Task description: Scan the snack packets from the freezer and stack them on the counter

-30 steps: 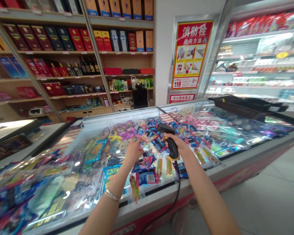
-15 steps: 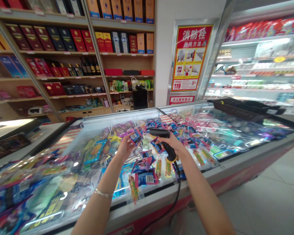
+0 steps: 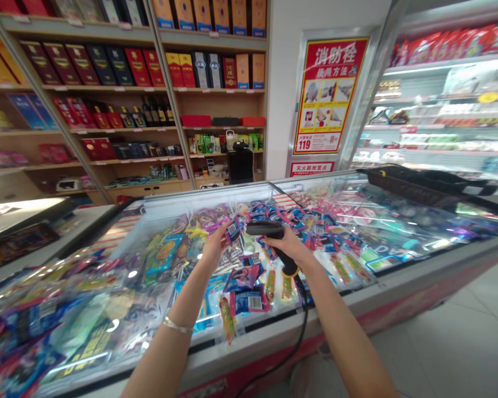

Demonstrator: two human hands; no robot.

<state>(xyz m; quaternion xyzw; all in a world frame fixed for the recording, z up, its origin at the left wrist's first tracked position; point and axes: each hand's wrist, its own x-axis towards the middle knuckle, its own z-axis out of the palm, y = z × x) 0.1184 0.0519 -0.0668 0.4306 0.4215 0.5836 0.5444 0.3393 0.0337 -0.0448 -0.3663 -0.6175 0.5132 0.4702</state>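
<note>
Scanner point(image 3: 265, 228) has shifted left, nearer the blue packet point(image 3: 233, 231).
Behind a glass-topped freezer point(image 3: 398, 283) strewn with glossy wrappers point(image 3: 249, 302), a red poster point(image 3: 330, 98) reads 消防栓, 使用方法, 119; above the glass, the right hand point(image 3: 292, 247) grips the smooth black scanner, the left hand point(image 3: 214, 247) pinching the crinkly packet just beside the scanner's head.

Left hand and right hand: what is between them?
Head view: a blue packet in the left hand, then the black scanner's head; more packets below.
</note>
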